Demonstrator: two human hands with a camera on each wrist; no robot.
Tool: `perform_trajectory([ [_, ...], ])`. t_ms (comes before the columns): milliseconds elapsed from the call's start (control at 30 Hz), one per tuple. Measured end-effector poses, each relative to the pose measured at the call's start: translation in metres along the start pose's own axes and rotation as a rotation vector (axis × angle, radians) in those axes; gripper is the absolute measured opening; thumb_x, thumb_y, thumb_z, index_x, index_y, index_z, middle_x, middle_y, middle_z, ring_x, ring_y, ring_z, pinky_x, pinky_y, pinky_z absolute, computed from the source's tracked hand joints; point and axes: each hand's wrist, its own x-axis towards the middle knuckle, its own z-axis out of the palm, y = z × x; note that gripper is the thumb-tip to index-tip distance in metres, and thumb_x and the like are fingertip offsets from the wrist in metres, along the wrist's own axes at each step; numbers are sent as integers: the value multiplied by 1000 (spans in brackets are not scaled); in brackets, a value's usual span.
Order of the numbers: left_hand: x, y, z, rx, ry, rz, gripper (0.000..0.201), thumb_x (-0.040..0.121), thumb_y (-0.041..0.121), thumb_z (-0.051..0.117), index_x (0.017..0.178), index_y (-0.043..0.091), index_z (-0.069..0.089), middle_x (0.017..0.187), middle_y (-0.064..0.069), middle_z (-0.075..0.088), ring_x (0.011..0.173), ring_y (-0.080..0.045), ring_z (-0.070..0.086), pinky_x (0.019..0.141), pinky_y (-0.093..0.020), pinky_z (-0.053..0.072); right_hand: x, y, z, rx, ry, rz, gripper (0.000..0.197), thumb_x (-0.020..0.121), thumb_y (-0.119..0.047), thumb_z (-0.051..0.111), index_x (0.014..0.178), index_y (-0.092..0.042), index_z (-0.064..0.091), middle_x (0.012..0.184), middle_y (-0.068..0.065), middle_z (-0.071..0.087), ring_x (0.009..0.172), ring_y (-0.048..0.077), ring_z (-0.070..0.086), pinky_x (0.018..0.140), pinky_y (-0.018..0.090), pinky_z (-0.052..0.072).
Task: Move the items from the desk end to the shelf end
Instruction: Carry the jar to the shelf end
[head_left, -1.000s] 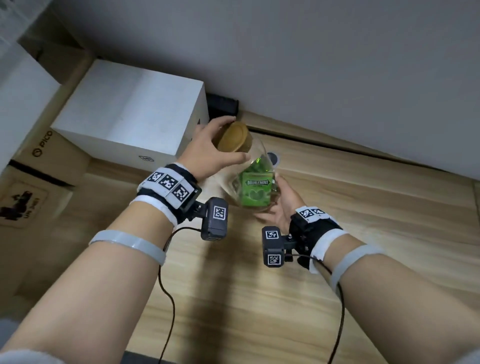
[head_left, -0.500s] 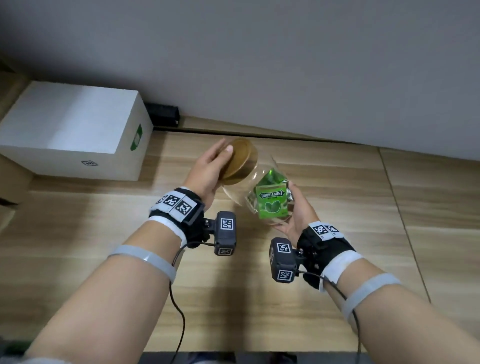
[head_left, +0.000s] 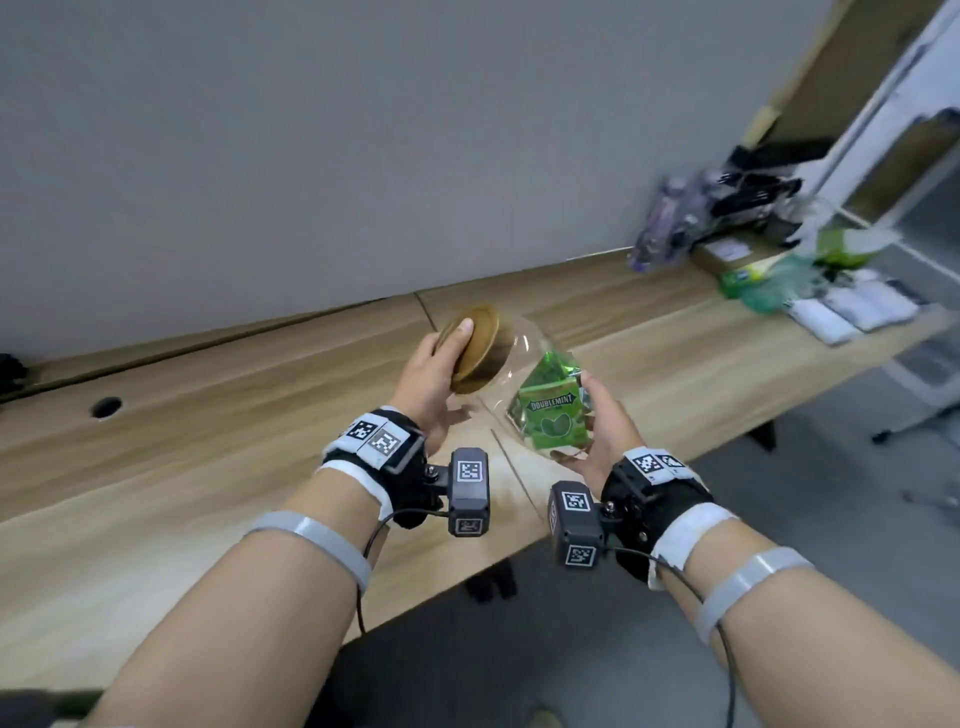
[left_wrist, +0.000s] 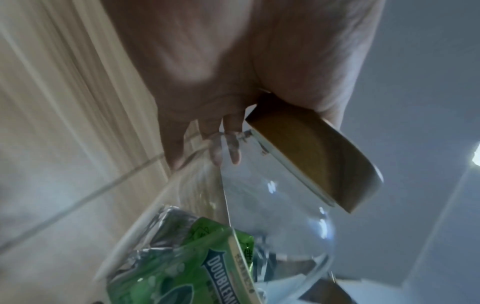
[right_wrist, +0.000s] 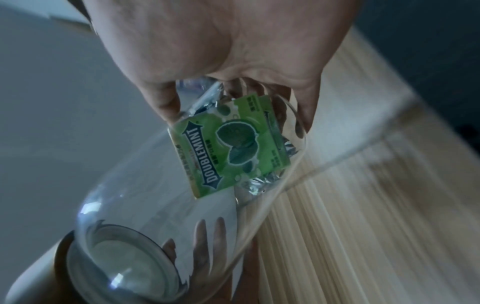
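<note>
I carry a clear glass jar (head_left: 524, 374) tilted to the left, above the wooden desk (head_left: 208, 447). It has a round wooden lid (head_left: 480, 345) and holds a green Doublemint gum pack (head_left: 553, 415). My left hand (head_left: 441, 369) grips the lid end, thumb across the lid top, fingers under the jar neck (left_wrist: 228, 148). My right hand (head_left: 602, 426) cups the jar's base, fingers curled round it (right_wrist: 166, 102). The same gum pack (right_wrist: 228, 152) shows through the glass in the right wrist view, and the lid (left_wrist: 317, 156) fills the left wrist view.
At the far right end of the desk lies a blurred clutter: purple-tinted bottles (head_left: 670, 218), black gear (head_left: 763, 182), green packets (head_left: 769, 280) and white packs (head_left: 852, 312). A white shelf frame (head_left: 893, 104) stands behind them. A cable hole (head_left: 106, 408) sits left on the desk.
The view has swung right along the desk: the white box at the left is gone and the cluttered shelf end has come in. Both hands keep the same hold on the jar.
</note>
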Motion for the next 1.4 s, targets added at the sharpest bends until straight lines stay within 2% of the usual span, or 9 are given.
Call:
perform_trajectory([
  [100, -4, 3, 81, -9, -146, -22, 43, 90, 56, 62, 122, 28, 58, 124, -8, 66, 106, -27, 64, 80, -52, 55, -4, -39, -75, 53, 72, -42, 72, 67, -64, 69, 126, -27, 53, 122, 7, 63, 105, 30, 66, 85, 52, 56],
  [233, 2, 12, 152, 6, -305, -14, 48, 88, 61, 60, 127, 32, 60, 128, -5, 67, 120, -30, 62, 91, -58, 54, -5, -78, -139, 111, 131, -107, 76, 62, -67, 70, 126, -30, 53, 123, 6, 61, 105, 30, 66, 80, 54, 57],
  [400, 26, 13, 202, 10, -417, -98, 72, 79, 73, 61, 134, 26, 60, 127, -5, 70, 107, -22, 68, 97, -45, 54, 6, -111, -174, 129, 162, -173, 70, 70, -65, 68, 128, -30, 49, 121, 5, 60, 105, 30, 64, 85, 56, 55],
  [600, 99, 6, 232, -78, -585, -249, 77, 77, 79, 59, 134, 28, 61, 136, -9, 64, 127, -38, 57, 97, -69, 46, 62, -143, -192, 70, 183, -94, 82, 58, -71, 69, 128, -32, 51, 125, 8, 59, 105, 35, 65, 79, 58, 56],
  [867, 192, -2, 259, -234, -314, -299, 66, 87, 72, 51, 129, 23, 62, 127, -10, 65, 116, -36, 59, 84, -70, 52, 155, -208, -176, -249, 181, -69, 55, 95, -48, 51, 145, -36, 32, 132, -3, 41, 114, 26, 46, 96, 61, 46],
  [1033, 232, -11, 277, -286, -170, -332, 66, 94, 69, 38, 116, 15, 67, 109, -11, 70, 97, -30, 63, 88, -70, 51, 206, -227, -170, -429, 166, -153, 56, 94, -49, 50, 145, -33, 37, 139, 0, 39, 116, 28, 48, 82, 43, 49],
  [1133, 257, -25, 290, -301, -98, -349, 68, 96, 68, 36, 115, 10, 68, 98, -11, 72, 90, -28, 64, 89, -69, 51, 241, -237, -178, -576, 164, -196, 56, 85, -55, 50, 135, -29, 49, 135, 5, 43, 128, 31, 43, 106, 53, 39],
  [1300, 303, -53, 321, -261, 5, -364, 74, 88, 75, 43, 123, 13, 65, 118, -14, 70, 112, -34, 64, 85, -69, 53, 310, -244, -204, -689, 55, -150, 61, 84, -56, 38, 133, -23, 52, 133, 8, 53, 123, 31, 51, 107, 49, 41],
  [1400, 330, -61, 351, -209, 85, -360, 68, 90, 72, 45, 121, 15, 63, 114, -13, 71, 108, -34, 66, 85, -66, 54, 358, -256, -226, -667, -45, -49, 49, 87, -54, 36, 125, -27, 52, 133, 13, 56, 119, 34, 56, 101, 52, 47],
])
